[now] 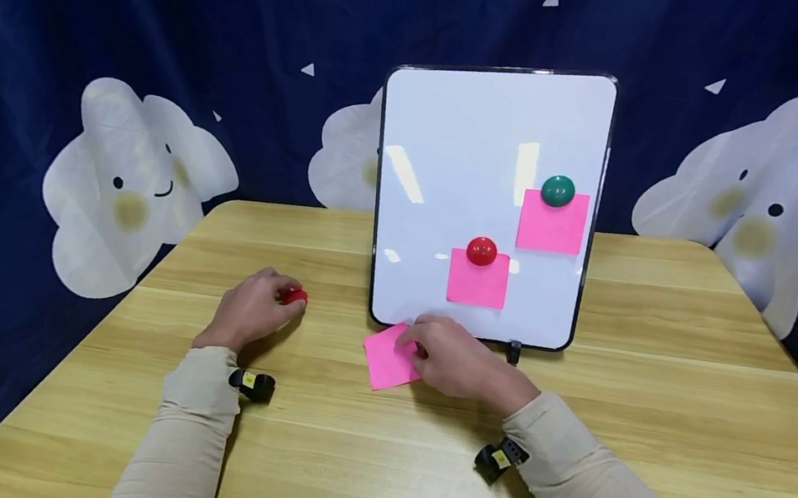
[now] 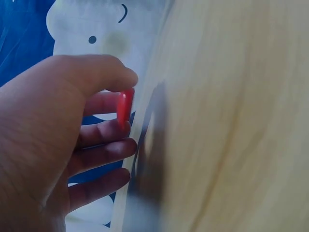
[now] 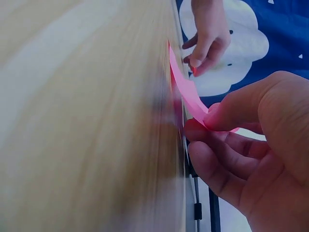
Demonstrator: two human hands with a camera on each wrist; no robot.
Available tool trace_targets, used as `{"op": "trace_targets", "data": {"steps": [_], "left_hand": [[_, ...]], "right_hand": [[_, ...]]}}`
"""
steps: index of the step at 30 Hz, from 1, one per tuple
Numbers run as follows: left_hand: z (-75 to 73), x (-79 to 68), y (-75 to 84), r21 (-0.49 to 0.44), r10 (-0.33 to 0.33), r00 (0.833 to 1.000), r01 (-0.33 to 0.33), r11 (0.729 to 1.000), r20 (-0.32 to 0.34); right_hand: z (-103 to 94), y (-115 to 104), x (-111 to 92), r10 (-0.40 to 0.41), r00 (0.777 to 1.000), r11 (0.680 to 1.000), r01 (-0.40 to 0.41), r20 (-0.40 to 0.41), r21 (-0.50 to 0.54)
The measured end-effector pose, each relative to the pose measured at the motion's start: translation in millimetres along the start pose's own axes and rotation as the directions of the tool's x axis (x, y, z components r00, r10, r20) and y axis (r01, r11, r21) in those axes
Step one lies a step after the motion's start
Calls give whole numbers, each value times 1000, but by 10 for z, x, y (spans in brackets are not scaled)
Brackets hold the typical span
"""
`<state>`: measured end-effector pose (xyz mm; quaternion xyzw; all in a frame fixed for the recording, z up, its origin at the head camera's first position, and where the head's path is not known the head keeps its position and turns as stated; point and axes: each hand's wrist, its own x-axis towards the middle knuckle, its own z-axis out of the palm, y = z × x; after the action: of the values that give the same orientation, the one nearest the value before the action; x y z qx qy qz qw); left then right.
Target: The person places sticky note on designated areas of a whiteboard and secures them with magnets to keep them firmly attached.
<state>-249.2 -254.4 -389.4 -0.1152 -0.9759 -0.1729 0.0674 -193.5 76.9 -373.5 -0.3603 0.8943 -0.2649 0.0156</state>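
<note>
Between thumb and fingers, my left hand (image 1: pixel 257 306) pinches a round red magnet (image 1: pixel 294 296) just over the table's left part; the left wrist view shows this magnet (image 2: pixel 125 107) edge-on. My right hand (image 1: pixel 458 359) pinches a pink sticky note (image 1: pixel 388 357) by its right side, in front of the whiteboard's lower edge. In the right wrist view the note (image 3: pixel 186 92) bends upward from the thumb. The whiteboard (image 1: pixel 447 171) stands upright and carries two pink notes: one (image 1: pixel 477 285) under a red magnet (image 1: pixel 482 251), the other (image 1: pixel 551 227) under a green magnet (image 1: pixel 558 191).
The wooden table (image 1: pixel 311 456) extends around both hands. A small black foot (image 1: pixel 513 352) supports the board at its lower right. Behind the table hangs a dark blue curtain (image 1: pixel 268 38) with white clouds. Each wrist wears a black strapped camera.
</note>
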Motion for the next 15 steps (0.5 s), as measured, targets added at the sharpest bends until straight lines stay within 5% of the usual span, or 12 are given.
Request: {"op": "trace_targets", "data": {"steps": [9,15], "left_hand": [[9,-1,5,-1,2,1000,-2,1000,-21],[10,-9,11,-7,64,997,-64,998,-48]], "right_hand": [[7,-1,6,2,1000,1000,-2,-5,-1],[4,-3,5,12,1000,1000,-12,-1,-1]]}}
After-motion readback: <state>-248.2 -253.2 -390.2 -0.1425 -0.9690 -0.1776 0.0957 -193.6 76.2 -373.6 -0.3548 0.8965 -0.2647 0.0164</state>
